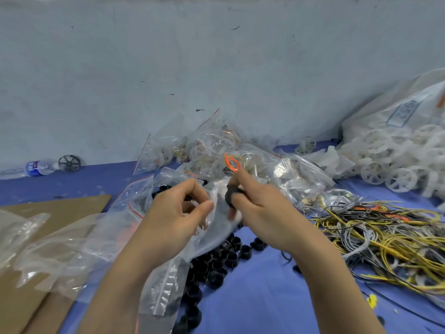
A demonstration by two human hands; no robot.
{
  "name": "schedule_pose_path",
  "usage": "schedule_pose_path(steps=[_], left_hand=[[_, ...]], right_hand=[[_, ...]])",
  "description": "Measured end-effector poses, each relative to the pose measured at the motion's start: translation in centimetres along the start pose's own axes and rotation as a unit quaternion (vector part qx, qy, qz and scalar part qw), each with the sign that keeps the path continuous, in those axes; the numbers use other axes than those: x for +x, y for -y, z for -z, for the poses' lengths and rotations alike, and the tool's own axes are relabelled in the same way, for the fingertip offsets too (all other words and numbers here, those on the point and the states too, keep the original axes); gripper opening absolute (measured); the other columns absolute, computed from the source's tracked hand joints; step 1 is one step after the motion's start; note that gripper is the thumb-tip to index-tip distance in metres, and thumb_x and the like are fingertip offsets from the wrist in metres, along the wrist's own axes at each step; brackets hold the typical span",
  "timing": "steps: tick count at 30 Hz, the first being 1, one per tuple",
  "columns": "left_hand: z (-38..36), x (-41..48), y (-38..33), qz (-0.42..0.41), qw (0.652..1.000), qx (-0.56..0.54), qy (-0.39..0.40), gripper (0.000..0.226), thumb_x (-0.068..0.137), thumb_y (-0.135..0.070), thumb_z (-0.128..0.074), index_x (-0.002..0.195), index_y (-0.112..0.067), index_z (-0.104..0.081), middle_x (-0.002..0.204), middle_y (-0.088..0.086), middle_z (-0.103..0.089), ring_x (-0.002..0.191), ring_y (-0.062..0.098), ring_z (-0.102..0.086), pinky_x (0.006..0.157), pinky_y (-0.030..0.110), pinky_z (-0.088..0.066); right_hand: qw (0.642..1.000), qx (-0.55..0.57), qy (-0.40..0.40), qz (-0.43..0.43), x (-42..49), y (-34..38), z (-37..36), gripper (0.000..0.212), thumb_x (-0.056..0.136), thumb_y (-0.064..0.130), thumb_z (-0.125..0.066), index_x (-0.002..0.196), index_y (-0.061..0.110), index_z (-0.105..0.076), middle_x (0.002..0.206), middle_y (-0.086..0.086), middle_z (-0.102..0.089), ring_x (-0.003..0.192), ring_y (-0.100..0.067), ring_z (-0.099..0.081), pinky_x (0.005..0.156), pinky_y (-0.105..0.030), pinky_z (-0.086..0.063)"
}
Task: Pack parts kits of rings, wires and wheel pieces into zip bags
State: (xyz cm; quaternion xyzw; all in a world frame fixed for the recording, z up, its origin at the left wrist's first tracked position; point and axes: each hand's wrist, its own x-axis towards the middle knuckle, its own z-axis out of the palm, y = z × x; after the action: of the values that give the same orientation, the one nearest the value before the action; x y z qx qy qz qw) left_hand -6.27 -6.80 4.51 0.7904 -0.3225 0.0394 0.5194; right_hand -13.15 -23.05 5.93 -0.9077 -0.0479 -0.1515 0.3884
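My left hand [179,208] pinches the edge of a clear zip bag [218,227] that hangs between both hands above the table. My right hand [252,201] grips a black ring [231,195] and a small coil of orange and yellow wire [233,163] that sticks up above its fingers. Below the hands lies a heap of black rings [216,263]. A tangle of yellow, grey and orange wires [385,237] spreads at the right. White wheel pieces [397,165] pile up at the far right.
Several filled zip bags [216,150] lie heaped against the wall. Empty bags [79,244] rest on brown cardboard [29,292] at the left. A water bottle [36,168] and a black wheel [69,162] sit far left. A big sack [407,109] holds more wheels.
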Motion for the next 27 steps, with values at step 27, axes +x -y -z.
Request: schedule_pose_path(steps=[27], left_hand=[[2.5,-0.3,-0.6,0.019,0.986,-0.015,-0.165,0.031,0.088,-0.008,-0.065,0.079,-0.037,-0.069,0.058,-0.006,-0.065,0.044,0.0,-0.057,0.041,0.007,-0.04]], right_hand=[[0.934,0.05,-0.261,-0.238,1.5,-9.6,7.0,0.016,0.092,0.016,-0.056,0.094,0.004,-0.068,0.076,-0.006,-0.07,0.064,-0.02,-0.063,0.062,-0.03,-0.053]])
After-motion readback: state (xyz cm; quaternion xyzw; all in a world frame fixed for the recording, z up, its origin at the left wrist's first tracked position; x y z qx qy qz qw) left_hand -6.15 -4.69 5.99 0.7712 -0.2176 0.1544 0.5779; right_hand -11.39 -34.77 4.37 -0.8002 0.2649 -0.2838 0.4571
